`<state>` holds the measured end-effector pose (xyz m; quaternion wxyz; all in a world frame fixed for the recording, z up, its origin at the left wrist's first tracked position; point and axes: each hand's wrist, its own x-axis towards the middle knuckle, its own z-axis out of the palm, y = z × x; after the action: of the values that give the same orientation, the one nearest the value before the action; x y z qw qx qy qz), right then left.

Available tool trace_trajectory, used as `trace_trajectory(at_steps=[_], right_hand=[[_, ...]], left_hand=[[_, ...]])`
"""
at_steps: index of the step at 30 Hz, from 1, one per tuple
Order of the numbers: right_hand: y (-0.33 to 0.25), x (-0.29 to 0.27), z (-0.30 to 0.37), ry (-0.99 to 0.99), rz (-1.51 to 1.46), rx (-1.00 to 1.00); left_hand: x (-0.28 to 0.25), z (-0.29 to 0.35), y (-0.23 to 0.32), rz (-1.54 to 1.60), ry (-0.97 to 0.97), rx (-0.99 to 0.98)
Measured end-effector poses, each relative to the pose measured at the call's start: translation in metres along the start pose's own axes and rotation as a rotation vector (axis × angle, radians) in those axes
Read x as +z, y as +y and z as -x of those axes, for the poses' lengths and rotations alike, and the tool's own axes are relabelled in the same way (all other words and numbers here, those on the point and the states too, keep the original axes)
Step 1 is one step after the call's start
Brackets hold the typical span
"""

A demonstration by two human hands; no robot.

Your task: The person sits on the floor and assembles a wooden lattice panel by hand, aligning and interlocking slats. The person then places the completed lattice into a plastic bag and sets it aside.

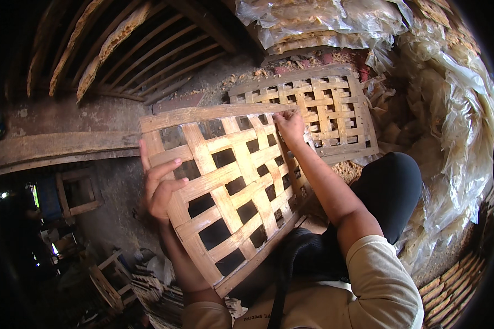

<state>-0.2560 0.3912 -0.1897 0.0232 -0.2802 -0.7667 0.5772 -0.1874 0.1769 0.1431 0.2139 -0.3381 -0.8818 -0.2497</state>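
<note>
A rectangular woven bamboo tray [247,181], flat strips crossing in an open lattice inside a wooden rim, is held up tilted in front of me. My left hand [162,189] grips its left rim, fingertips over the front and the palm behind. At the far right part of the lattice, my right hand [291,125] is closed in a pinch against the strips. Whatever its fingertips hold is too small to make out. Beyond it, a second woven bamboo tray [335,107] of the same kind lies on the littered ground.
Crumpled clear plastic sheeting [450,131] drapes over stacks at the right and far side. A wooden beam [66,151] runs in from the left, below a slatted rack [148,52]. Small wooden frames [107,282] stand at lower left, and slatted pieces [458,290] at lower right.
</note>
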Motion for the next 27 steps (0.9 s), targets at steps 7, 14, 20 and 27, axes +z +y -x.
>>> trace_trajectory(at_steps=[7, 14, 20, 27], right_hand=[[-0.048, -0.026, 0.023, -0.171, 0.025, 0.1], [-0.036, -0.016, 0.008, -0.238, -0.127, 0.282], [-0.068, -0.018, 0.02, -0.281, 0.066, 0.439], [-0.068, -0.016, 0.02, -0.173, 0.097, 0.457]], left_hand=[[-0.002, 0.01, -0.002, 0.006, 0.009, -0.033], [-0.003, 0.01, -0.002, 0.012, -0.011, -0.061], [-0.002, 0.018, -0.007, 0.013, 0.027, -0.093], [0.004, 0.018, -0.009, 0.047, 0.069, -0.094]])
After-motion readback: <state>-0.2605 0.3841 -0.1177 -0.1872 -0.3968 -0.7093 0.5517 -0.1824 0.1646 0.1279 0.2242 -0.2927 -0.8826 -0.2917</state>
